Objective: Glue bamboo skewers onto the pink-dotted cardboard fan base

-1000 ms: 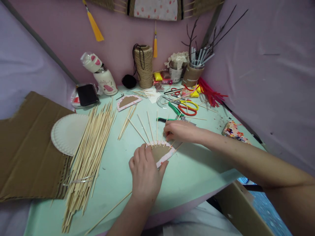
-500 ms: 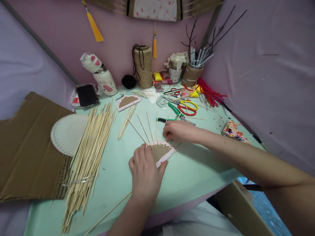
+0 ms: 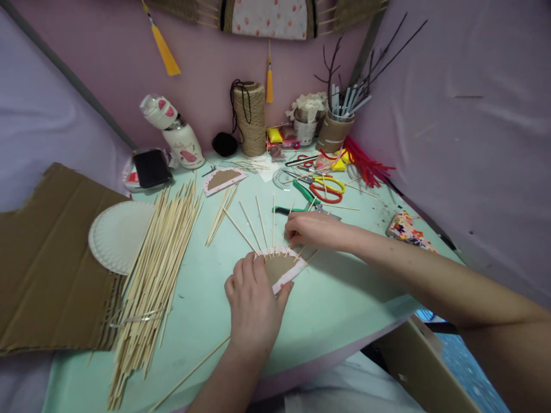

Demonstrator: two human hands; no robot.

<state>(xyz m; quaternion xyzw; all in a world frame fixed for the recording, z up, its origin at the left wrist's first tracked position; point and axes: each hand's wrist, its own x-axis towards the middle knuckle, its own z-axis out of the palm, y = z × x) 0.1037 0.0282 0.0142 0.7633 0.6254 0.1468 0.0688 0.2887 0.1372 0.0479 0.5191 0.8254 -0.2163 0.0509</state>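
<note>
A half-circle of brown cardboard point(image 3: 279, 269) with a white, pink-spotted fabric border lies on the table. Thin bamboo sticks point(image 3: 262, 221) fan out from its curved edge. My left hand point(image 3: 253, 292) grips the piece from the near left, fingers over its left side and thumb at the lower edge. At the far right of the fan, my right hand point(image 3: 307, 229) pinches one of the sticks close to the border; its fingertips are partly hidden. Just behind that hand lie green-handled pliers point(image 3: 306, 192). A second fabric-edged half-circle point(image 3: 224, 179) rests farther back.
A big bundle of bamboo sticks point(image 3: 150, 287) lies left, beside a white paper plate point(image 3: 116, 235) and corrugated cardboard point(image 3: 55, 258). Scissors point(image 3: 327, 189), a protractor point(image 3: 280, 179), a twine spool point(image 3: 250, 120) and red pipe cleaners point(image 3: 365, 163) sit toward the back.
Both hands keep the same hold on the half-circle and the stick. The view has shifted very slightly; nothing else visibly differs.
</note>
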